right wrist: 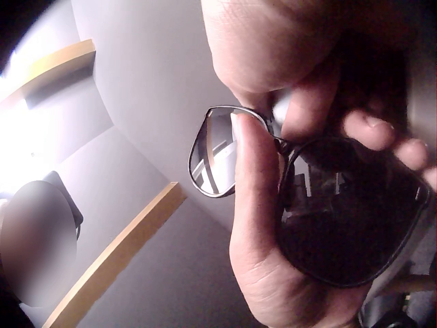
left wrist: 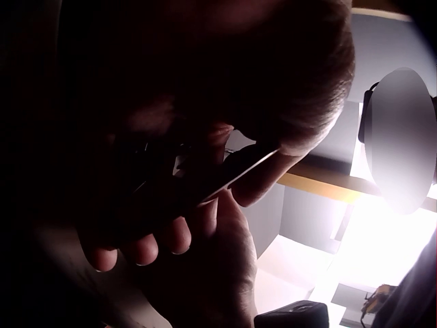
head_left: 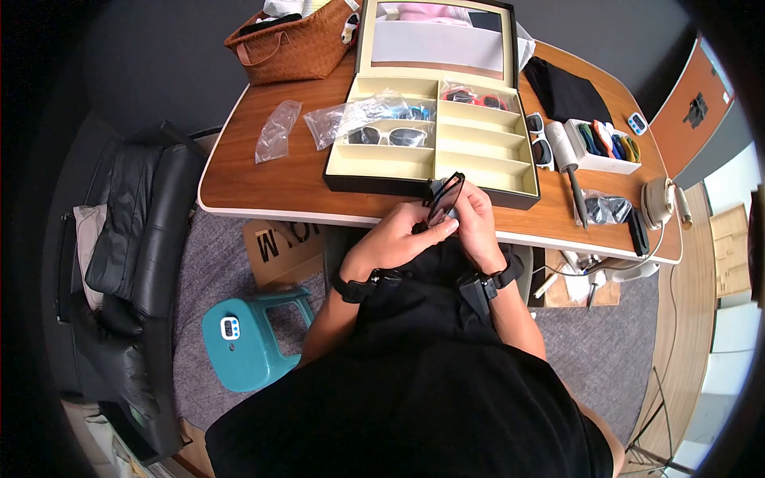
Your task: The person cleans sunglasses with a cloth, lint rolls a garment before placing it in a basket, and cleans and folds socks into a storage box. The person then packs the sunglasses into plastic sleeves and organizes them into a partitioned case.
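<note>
Black-framed sunglasses (head_left: 446, 199) with dark lenses are between both hands at the table's front edge. The left hand (head_left: 401, 235) grips them from the left, its thumb lying along a lens. From the other side the right hand (head_left: 478, 227) pinches them. In the right wrist view a thumb lies across the bridge of the sunglasses (right wrist: 348, 219), between the two lenses. The left wrist view is very dark; curled fingers of the left hand (left wrist: 179, 236) show beneath a thin lens edge.
Just beyond the hands lies an open display case (head_left: 486, 155) holding white sunglasses (head_left: 388, 137), red sunglasses (head_left: 476, 99) and plastic bags. A lint roller (head_left: 564, 151), a white box (head_left: 607, 163) and more white sunglasses (head_left: 541, 143) lie right. A woven basket (head_left: 299, 48) stands back left.
</note>
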